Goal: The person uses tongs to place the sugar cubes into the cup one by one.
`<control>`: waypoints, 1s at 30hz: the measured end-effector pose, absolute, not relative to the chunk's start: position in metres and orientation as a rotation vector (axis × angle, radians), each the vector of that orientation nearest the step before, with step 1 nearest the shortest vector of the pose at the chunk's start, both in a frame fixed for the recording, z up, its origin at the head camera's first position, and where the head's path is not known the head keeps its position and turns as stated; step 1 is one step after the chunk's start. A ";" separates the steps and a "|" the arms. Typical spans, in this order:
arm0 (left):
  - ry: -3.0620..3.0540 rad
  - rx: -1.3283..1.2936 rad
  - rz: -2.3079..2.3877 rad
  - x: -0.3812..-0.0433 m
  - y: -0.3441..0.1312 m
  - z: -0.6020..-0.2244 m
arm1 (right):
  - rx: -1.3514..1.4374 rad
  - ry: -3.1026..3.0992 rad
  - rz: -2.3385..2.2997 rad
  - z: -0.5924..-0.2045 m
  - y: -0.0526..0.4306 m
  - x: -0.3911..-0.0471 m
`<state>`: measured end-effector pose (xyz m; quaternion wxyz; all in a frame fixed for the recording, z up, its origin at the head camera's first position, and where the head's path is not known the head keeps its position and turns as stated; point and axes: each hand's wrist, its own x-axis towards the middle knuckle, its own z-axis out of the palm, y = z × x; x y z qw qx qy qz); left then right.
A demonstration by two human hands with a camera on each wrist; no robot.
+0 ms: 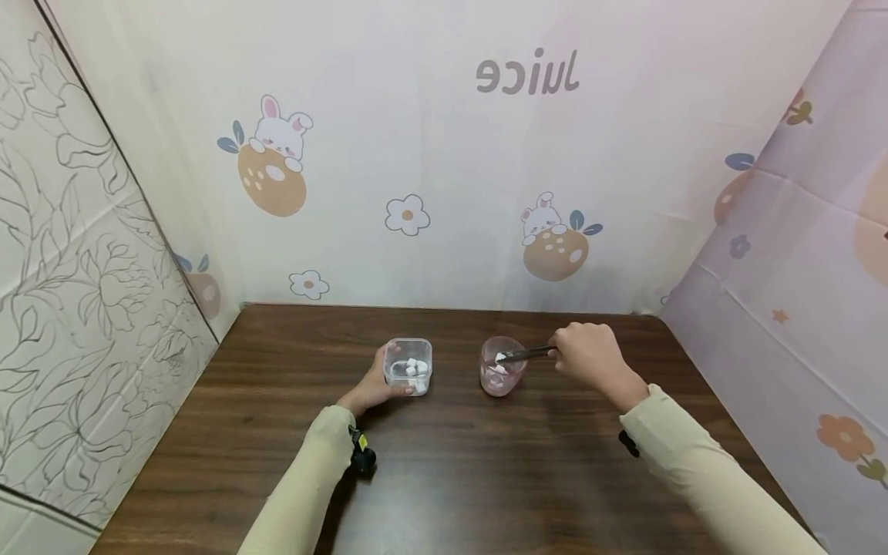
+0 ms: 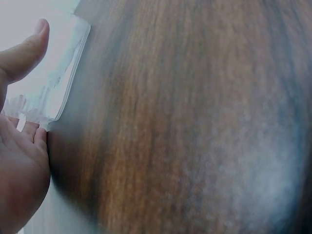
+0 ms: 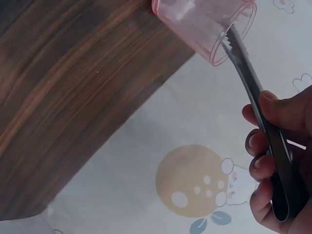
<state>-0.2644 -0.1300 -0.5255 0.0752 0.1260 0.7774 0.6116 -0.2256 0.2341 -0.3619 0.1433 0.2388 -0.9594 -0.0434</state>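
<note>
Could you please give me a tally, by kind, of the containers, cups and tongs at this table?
Clear container, held in the left hand: 1
Pink cup: 1
Tongs, held in the right hand: 1
Total: 3

The small white pieces are left out.

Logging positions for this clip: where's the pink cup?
The pink cup stands on the table, right of centre in the head view, between the clear box and the right hand.
</note>
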 end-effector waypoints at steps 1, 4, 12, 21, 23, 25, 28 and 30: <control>2.327 0.379 1.834 -0.264 -0.130 -0.526 | 0.699 -2.763 -0.142 -0.362 0.232 -0.227; 2.302 0.368 1.838 -0.264 -0.132 -0.526 | 0.724 -2.744 -0.211 -0.361 0.226 -0.229; 2.304 0.369 1.843 -0.266 -0.132 -0.530 | 0.766 -2.726 -0.369 -0.354 0.210 -0.234; 2.285 0.434 1.846 -0.257 -0.130 -0.509 | 0.850 -2.586 -0.511 -0.357 0.191 -0.239; 2.286 0.435 1.836 -0.251 -0.130 -0.499 | 0.851 -2.562 -0.526 -0.359 0.188 -0.239; 2.286 0.435 1.841 -0.250 -0.130 -0.498 | 0.848 -2.551 -0.536 -0.361 0.186 -0.240; 2.297 0.411 1.863 -0.257 -0.130 -0.514 | 0.841 -2.548 -0.548 -0.361 0.182 -0.240; 2.301 0.412 1.876 -0.263 -0.131 -0.523 | 0.834 -2.554 -0.560 -0.360 0.181 -0.240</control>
